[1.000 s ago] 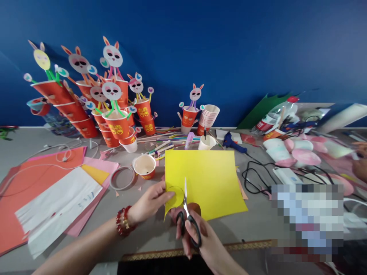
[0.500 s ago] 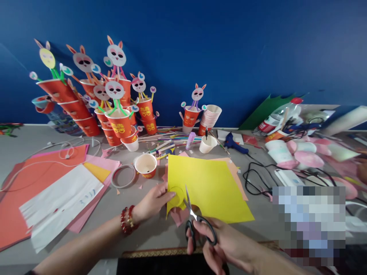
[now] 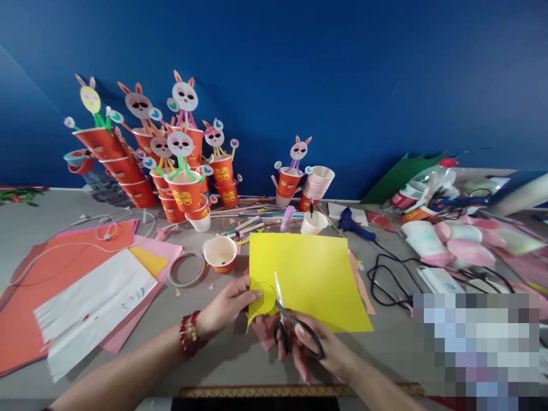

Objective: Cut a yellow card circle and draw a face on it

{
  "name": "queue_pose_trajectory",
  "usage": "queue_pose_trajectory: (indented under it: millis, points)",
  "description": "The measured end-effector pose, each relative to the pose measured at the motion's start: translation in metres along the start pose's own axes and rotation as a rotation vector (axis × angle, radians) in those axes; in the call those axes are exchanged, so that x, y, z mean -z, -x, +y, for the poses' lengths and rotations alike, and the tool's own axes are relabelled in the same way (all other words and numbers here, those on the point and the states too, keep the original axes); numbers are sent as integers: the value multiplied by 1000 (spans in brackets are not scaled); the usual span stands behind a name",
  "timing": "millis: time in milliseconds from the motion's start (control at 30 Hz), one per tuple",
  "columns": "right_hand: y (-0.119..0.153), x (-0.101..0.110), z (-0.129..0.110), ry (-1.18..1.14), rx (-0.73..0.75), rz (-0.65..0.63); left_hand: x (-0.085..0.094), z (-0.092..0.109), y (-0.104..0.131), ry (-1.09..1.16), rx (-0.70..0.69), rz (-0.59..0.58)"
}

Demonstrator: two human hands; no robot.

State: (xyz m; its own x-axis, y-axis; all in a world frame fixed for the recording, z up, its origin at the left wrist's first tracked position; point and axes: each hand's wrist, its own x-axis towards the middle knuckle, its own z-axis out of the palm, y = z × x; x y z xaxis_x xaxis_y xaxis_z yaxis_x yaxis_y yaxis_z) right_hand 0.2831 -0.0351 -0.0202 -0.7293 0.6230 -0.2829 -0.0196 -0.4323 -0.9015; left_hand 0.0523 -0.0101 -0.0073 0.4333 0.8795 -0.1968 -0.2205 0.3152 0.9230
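Observation:
My left hand (image 3: 229, 305) pinches the left edge of a yellow paper sheet (image 3: 317, 279), thumb on top. A drawn circle (image 3: 269, 299) lies on the sheet just right of that thumb. Black-handled scissors (image 3: 280, 311) are in my right hand (image 3: 317, 342), with fingers through the loops. Their blades stand slightly apart at the circle's right side, with the paper between them. Below the circle the sheet's lower edge is cut in a curve. A scrap of pink paper (image 3: 264, 334) shows beneath it.
Red paper cups with rabbit faces (image 3: 180, 142) stand at the back left. An open cup (image 3: 220, 254) and a roll of tape (image 3: 187, 269) sit left of the sheet. Coloured paper (image 3: 85, 234) lies far left. A blue glue gun (image 3: 355, 222) and black cable (image 3: 385, 274) are on the right.
The scissors have moved up along the circle's right side, and their blades have closed partway. My left hand keeps its hold on the sheet. The whole view has shifted slightly.

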Motion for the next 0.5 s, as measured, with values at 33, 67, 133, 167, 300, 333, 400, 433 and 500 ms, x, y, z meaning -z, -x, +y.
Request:
queue_pose_trajectory:
  millis: [33, 67, 133, 167, 300, 333, 400, 433, 500]
  points:
    - [0, -1, 0, 14, 9, 9, 0, 0, 0, -3, -4, 0]
    - [1, -3, -1, 32, 21, 20, 0, 0, 1, -6, -9, -2]
    - [2, -7, -3, 65, 41, 45, -1, 0, 1, -3, -13, -5]
    - [3, -9, -4, 77, 50, 56, -1, 0, 1, 3, -9, -8]
    - [4, -13, -4, 123, 78, 84, -3, 3, 2, 5, -3, -29]
    - [4, -13, -3, 132, 81, 85, -3, 4, 2, 0, -9, -35]
    - [4, -14, -3, 134, 82, 86, -3, 4, 2, -10, -19, -44]
    - [4, -15, -3, 131, 82, 89, -3, 5, 3, -13, -19, -48]
    - [3, -15, -3, 119, 77, 97, -2, 4, 3, -21, -18, -45]
